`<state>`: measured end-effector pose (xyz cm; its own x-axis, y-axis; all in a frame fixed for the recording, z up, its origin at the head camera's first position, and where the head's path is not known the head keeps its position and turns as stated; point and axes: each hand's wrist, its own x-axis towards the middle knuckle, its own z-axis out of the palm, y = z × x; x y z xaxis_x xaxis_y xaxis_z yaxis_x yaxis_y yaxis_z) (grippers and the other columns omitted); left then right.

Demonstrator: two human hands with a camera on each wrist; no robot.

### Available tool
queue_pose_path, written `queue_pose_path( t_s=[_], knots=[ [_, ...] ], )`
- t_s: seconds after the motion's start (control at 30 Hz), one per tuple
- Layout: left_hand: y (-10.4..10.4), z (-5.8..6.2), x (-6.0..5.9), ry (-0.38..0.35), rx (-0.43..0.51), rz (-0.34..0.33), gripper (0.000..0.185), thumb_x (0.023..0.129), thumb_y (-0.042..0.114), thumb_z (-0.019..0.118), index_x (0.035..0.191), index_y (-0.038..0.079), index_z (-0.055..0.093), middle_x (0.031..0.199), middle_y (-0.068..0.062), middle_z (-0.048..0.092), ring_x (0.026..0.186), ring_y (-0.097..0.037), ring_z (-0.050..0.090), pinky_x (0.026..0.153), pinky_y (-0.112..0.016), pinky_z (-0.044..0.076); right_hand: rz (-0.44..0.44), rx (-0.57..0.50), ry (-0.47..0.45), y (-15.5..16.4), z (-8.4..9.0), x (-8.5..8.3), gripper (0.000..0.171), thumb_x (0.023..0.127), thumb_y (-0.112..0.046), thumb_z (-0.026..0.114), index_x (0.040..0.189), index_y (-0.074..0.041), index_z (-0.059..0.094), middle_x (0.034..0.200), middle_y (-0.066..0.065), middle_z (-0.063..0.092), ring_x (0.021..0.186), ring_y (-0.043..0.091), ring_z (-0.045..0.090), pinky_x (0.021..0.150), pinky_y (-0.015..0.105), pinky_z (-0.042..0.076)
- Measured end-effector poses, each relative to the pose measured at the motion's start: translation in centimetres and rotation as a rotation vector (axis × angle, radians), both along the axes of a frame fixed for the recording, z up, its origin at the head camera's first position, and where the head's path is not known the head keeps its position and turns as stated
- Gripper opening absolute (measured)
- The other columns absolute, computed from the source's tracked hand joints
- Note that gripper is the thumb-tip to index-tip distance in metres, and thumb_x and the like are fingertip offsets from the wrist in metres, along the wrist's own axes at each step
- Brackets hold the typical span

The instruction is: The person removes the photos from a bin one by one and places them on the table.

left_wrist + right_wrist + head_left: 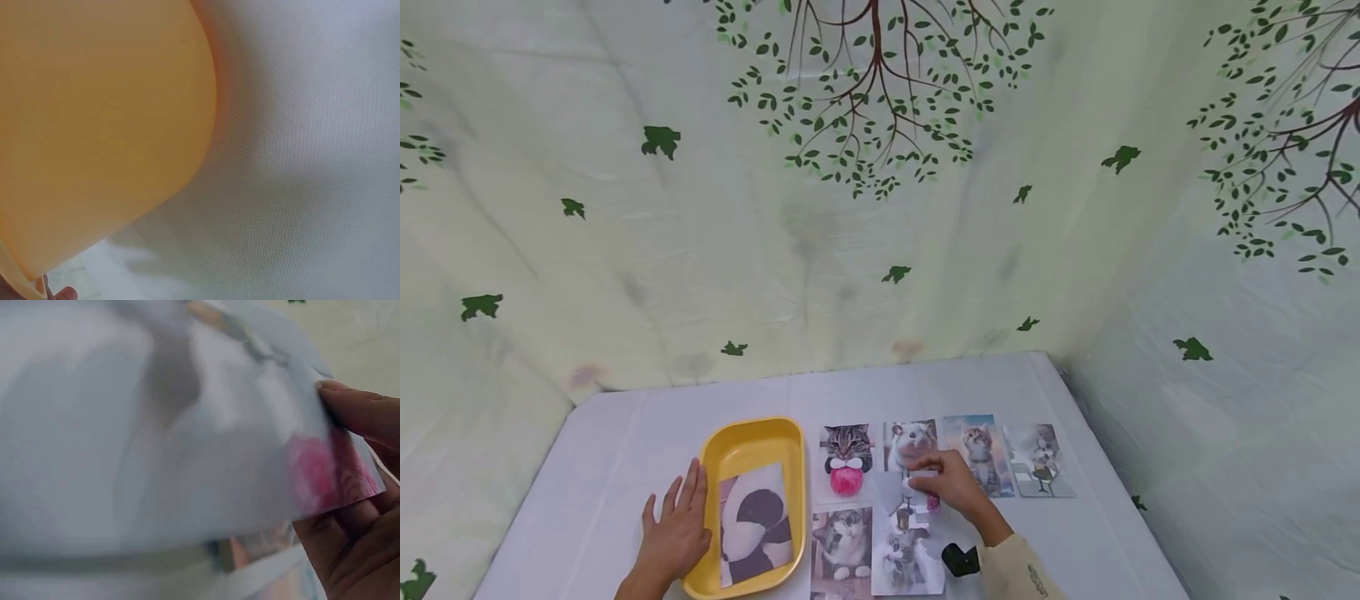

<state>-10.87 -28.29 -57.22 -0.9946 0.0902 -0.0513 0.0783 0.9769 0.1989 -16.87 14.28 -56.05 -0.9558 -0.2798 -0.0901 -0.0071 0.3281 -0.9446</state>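
My right hand (pixel 953 485) pinches a picture card (pixel 219 456) between thumb and fingers, over the rows of cards. The card is mostly white and grey, with a pink patch near the held edge. It partly covers a white furry animal card (pixel 913 440) and a grey animal card (pixel 904 560). My left hand (pixel 674 533) rests on the left rim of a yellow tray (pixel 743 442), its fingers extended. Inside the tray lies a black-and-white picture card (pixel 756 525). The left wrist view shows mainly the tray's outer wall (pixel 106 125).
Beside the tray are a tabby cat card (pixel 848 442) and a cat card (pixel 844 542). Further right lie a kitten card (pixel 979 450) and another grey animal card (pixel 1043 446). A black object (pixel 960 560) is by the right sleeve. White cloth (pixel 617 467) covers the table.
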Motion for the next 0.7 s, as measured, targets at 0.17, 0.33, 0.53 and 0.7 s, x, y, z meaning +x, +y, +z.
queue_pose_path(
  t_s=[0.17, 0.33, 0.53, 0.7],
  knots=[
    [0.1, 0.1, -0.2, -0.045, 0.011, 0.009, 0.091, 0.079, 0.011, 0.058, 0.15, -0.007, 0.005, 0.159, -0.022, 0.003, 0.133, -0.05, 0.016, 0.103, -0.072, 0.003, 0.021, 0.027, -0.039, 1.4, -1.5, 0.9, 0.015, 0.082, -0.009, 0.074, 0.094, -0.001, 0.073, 0.096, 0.009, 0.07, 0.073, 0.014, 0.06, 0.057, 0.027, 0.051],
    [0.1, 0.0, -0.4, -0.076, 0.005, 0.014, 0.091, 0.079, 0.011, 0.058, 0.15, -0.008, 0.004, 0.159, -0.022, 0.002, 0.134, -0.051, 0.015, 0.103, -0.072, 0.002, 0.057, 0.141, 0.009, 1.9, -3.2, 1.3, 0.011, 0.081, -0.01, 0.074, 0.091, -0.006, 0.075, 0.09, 0.003, 0.071, 0.085, 0.017, 0.063, 0.066, 0.029, 0.052],
    [0.0, -0.1, -0.3, -0.053, 0.004, 0.007, 0.093, 0.079, 0.011, 0.058, 0.15, -0.006, 0.001, 0.159, -0.021, 0.0, 0.134, -0.05, 0.015, 0.103, -0.072, 0.003, 0.064, 0.221, 0.075, 1.6, -4.0, 1.7, 0.012, 0.079, -0.009, 0.076, 0.09, -0.007, 0.075, 0.089, 0.002, 0.071, 0.089, 0.025, 0.065, 0.074, 0.037, 0.054],
    [-0.1, -0.1, -0.3, -0.043, 0.007, 0.009, 0.092, 0.079, 0.011, 0.058, 0.15, -0.006, 0.002, 0.159, -0.022, 0.002, 0.134, -0.05, 0.016, 0.103, -0.072, 0.003, 0.037, 0.24, 0.13, 1.5, -3.8, 2.2, 0.019, 0.079, -0.007, 0.074, 0.097, -0.002, 0.074, 0.094, 0.005, 0.07, 0.091, 0.028, 0.068, 0.078, 0.038, 0.056]
  ],
)
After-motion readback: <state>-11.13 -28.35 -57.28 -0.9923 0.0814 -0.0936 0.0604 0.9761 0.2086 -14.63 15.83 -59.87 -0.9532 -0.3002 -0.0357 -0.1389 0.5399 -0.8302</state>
